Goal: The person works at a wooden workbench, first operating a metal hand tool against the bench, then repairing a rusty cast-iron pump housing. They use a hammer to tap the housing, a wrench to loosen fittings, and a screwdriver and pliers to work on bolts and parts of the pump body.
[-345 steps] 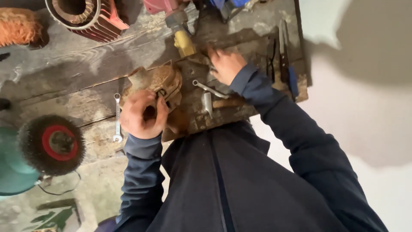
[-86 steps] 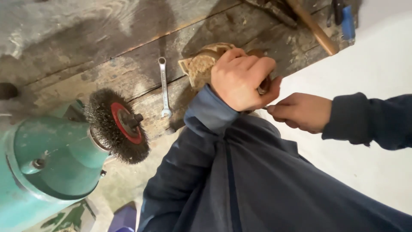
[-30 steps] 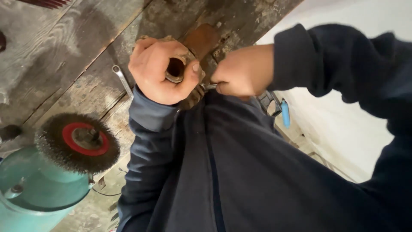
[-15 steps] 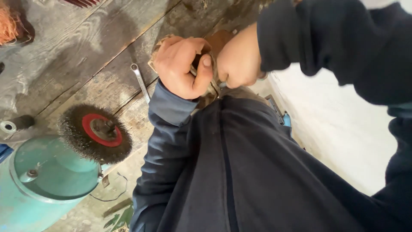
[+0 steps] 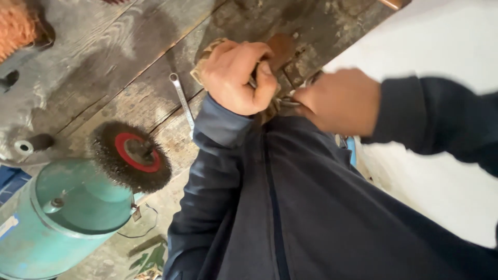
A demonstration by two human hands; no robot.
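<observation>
- The left hand [image 5: 239,78] is curled into a fist around a brownish, rust-coloured metal part [image 5: 280,47], which sits at the near edge of the worn wooden workbench [image 5: 93,67]; only a tan edge and a rusty patch of the part show past the knuckles.
- The right hand [image 5: 340,101] is closed just beside the left hand, its fingers pinched on a thin metal tool [image 5: 290,102] whose tip reaches between the two hands; the tool's kind cannot be made out.
- A slim silver spanner [image 5: 182,101] lies flat on the planks just left of the left wrist.
- Further left and below that hand, a round wire brush wheel [image 5: 130,155] with a red hub stands out from a teal-green motor housing [image 5: 62,212].
- A small white label [image 5: 8,226], oblong, is stuck low on the housing's side, well away from both hands.
- A blue handle [image 5: 351,150] peeks out under the right forearm.
- An orange fibrous wad [image 5: 18,26] lies at the bench's far left corner.
</observation>
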